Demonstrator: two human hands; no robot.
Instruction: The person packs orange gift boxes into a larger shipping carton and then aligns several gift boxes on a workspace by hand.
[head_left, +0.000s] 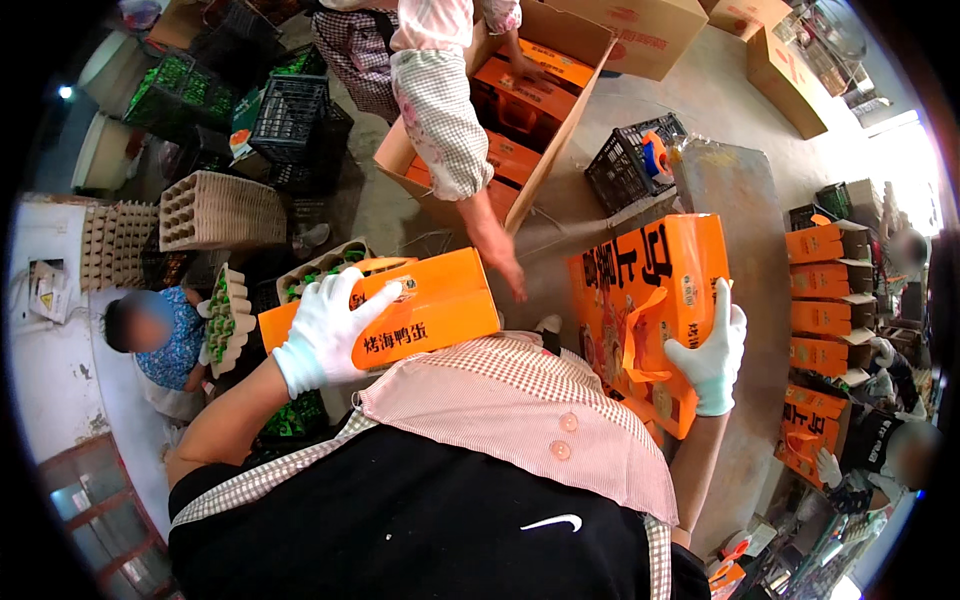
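My left hand (330, 330), in a white knit glove, grips an orange carton (442, 300) with printed lettering, thumb and fingers spread over its narrow top. The carton is held in front of my apron at left. In another white glove, my right hand (712, 356) holds a second orange carton (615, 300) by its narrow side, near an orange ribbon handle (641, 337). That carton stands tilted beside the grey worktable. A co-worker's bare hand (501, 251) reaches down between the two cartons, touching neither. The undersides of both cartons are hidden.
Ahead, a large open cardboard box (555, 169) holds several orange cartons; the co-worker's other hand rests inside. A black crate (626, 169) with a tape dispenser (657, 157) stands by the worktable (750, 300). Egg trays (225, 214) and another person are left; open cartons (817, 281) and people right.
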